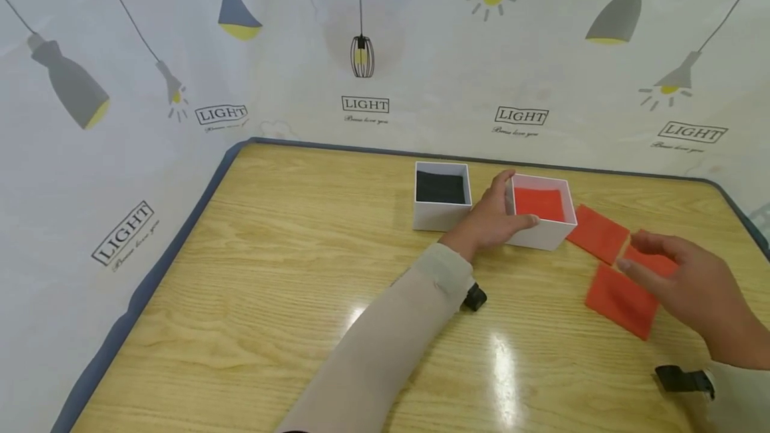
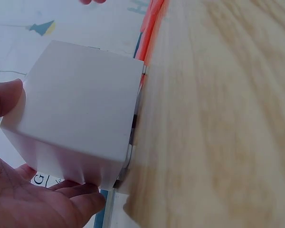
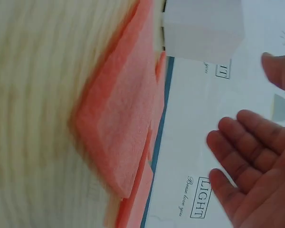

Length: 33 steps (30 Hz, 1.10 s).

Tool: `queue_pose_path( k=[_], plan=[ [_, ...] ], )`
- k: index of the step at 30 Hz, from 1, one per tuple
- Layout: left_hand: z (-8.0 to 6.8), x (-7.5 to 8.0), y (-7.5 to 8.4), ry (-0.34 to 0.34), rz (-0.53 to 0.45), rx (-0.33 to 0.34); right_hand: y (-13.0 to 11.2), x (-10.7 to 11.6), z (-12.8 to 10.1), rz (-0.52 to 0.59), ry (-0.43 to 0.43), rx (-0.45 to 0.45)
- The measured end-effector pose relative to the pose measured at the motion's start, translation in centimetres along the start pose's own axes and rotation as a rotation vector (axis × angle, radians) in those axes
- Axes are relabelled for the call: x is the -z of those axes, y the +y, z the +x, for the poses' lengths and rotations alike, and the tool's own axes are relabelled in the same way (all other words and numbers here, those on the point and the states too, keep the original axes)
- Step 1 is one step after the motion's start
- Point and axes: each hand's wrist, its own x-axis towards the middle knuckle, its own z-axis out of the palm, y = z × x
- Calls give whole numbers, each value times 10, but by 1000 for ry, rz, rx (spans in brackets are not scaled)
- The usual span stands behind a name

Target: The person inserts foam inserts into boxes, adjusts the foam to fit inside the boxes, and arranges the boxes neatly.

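I steady the white box (image 1: 544, 232) in my left hand (image 1: 490, 219). My right hand (image 1: 692, 286), fingers loose, hovers over the red pads (image 1: 622, 299) at the box's four o'clock; next, I judge, comes a pinch.

Beige sleeves (image 1: 385, 346) reach both wrists (each with a small black camera mount (image 1: 474, 297)).

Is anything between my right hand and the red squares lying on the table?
Nothing visible. The right hand hovers open directly over the red felt squares, and no object lies between them.
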Motion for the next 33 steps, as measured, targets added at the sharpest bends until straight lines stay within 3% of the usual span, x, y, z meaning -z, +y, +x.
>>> queue_pose_path(
  k=[9,18,28,33],
  plan=[
    [-1,0,4,-9,-7,6,12,2,-9,-15,-148,-144],
    [0,1,6,-12,3,-4,22,7,-8,-63,-250,-164],
    [-1,1,3,-13,13,8,33,5,3,-70,-500,-188],
    [-1,2,1,-14,16,12,31,4,2,-139,-565,-158]
  ],
)
